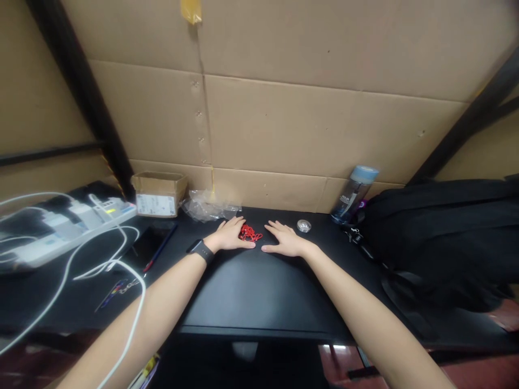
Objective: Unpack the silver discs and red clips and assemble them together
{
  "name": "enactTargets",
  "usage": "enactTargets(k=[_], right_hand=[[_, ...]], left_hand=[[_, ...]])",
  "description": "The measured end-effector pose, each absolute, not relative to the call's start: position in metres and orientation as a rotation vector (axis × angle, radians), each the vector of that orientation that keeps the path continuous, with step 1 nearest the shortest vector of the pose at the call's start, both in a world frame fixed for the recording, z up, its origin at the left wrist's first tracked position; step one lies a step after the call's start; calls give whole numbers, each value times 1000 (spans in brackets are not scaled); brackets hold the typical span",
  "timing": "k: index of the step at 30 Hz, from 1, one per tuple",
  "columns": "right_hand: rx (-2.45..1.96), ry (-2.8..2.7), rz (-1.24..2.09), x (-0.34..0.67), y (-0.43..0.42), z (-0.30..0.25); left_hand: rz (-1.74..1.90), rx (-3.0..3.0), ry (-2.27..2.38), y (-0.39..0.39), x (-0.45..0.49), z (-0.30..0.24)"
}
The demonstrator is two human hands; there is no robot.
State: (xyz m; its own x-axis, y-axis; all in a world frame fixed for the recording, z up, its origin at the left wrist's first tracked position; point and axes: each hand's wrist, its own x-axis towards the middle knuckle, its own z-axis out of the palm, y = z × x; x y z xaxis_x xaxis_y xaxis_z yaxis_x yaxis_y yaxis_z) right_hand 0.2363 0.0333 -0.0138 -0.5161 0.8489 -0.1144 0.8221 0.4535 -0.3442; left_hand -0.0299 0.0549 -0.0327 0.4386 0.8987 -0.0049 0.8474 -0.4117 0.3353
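My left hand (pixel 231 236), with a dark watch (pixel 200 250) on its wrist, rests on the black table with the thumb held away from the fingers. Right beside it lies a small tangle of red cord-like loops (pixel 248 233), partly hidden by the fingers; whether the hand touches it I cannot tell. My right hand (pixel 284 239) lies spread on the table just right of the red tangle, apart from it, and holds nothing. Beyond its knuckles sits a small round, clear, shiny thing (pixel 304 226), possibly a little container.
Cables run from a white power strip (pixel 77 229) over my left forearm. Nearby are a tablet-like device (pixel 152 243), a keyring (pixel 117 292), an open cardboard box (pixel 158 194) and clear plastic bags (pixel 208 205). A water bottle (pixel 352 195) and black bag (pixel 441 237) stand right.
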Motion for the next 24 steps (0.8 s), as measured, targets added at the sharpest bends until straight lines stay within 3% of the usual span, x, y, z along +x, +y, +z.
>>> enactTargets(k=[20, 24], right_hand=[[-1507, -2607, 535, 234, 32, -16], [-1444, -2612, 388, 241, 35, -6]], left_hand=[[251, 2407, 1497, 54, -29, -32], [260, 2411, 1504, 54, -29, -32]])
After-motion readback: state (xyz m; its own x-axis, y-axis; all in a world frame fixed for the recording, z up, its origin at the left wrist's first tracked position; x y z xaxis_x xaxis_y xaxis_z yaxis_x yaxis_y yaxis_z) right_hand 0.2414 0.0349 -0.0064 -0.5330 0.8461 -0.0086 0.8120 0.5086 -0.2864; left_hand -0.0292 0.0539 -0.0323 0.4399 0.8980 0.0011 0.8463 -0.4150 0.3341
